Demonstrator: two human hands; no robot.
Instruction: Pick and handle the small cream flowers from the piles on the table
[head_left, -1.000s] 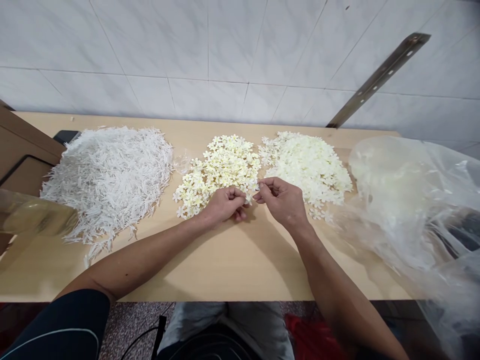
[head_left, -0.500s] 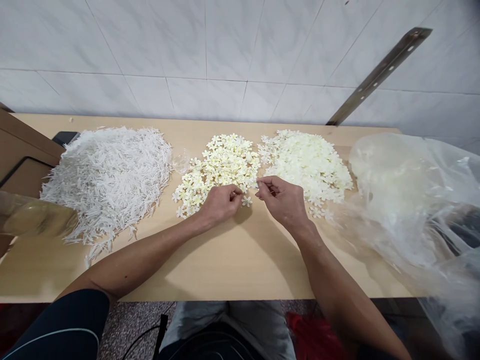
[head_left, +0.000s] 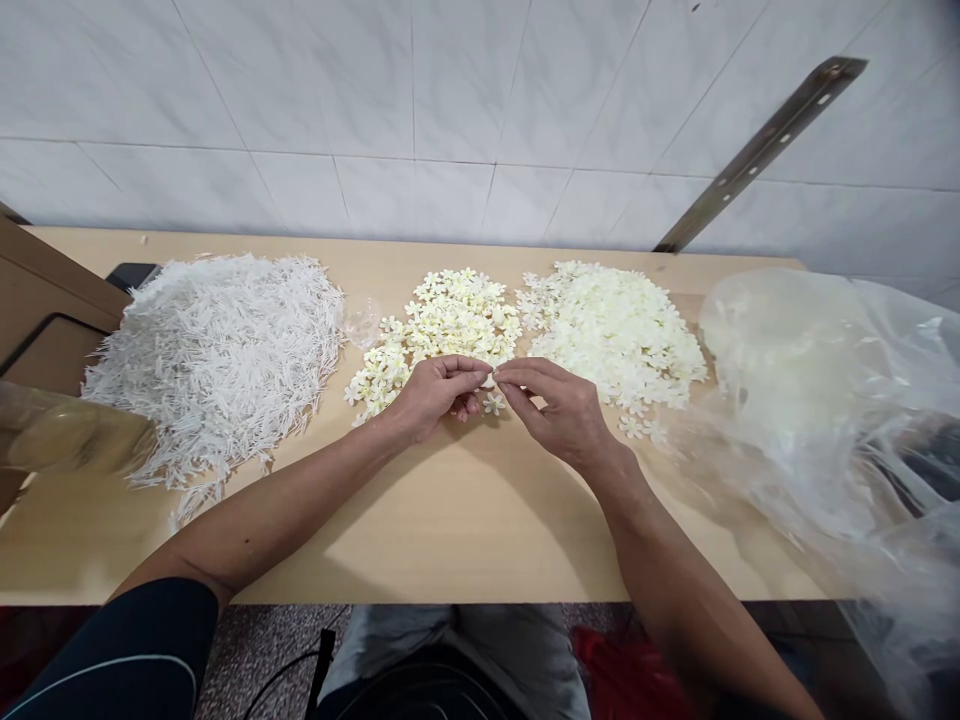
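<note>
My left hand and my right hand meet fingertip to fingertip above the wooden table, both pinched on a small white flower piece between them. One loose flower lies on the table just below the fingers. Behind the hands lies a pile of cream flowers with yellow centres. To its right spreads a paler pile of white petals. A large heap of thin white stems covers the table's left part.
A big clear plastic bag bulges over the table's right end. At the left edge stand a brown box and a clear plastic item. A tiled wall with a metal strip rises behind.
My hands have closed the gap between them and now meet at the fingertips on a flower piece. A single flower has been left on the table below them.
</note>
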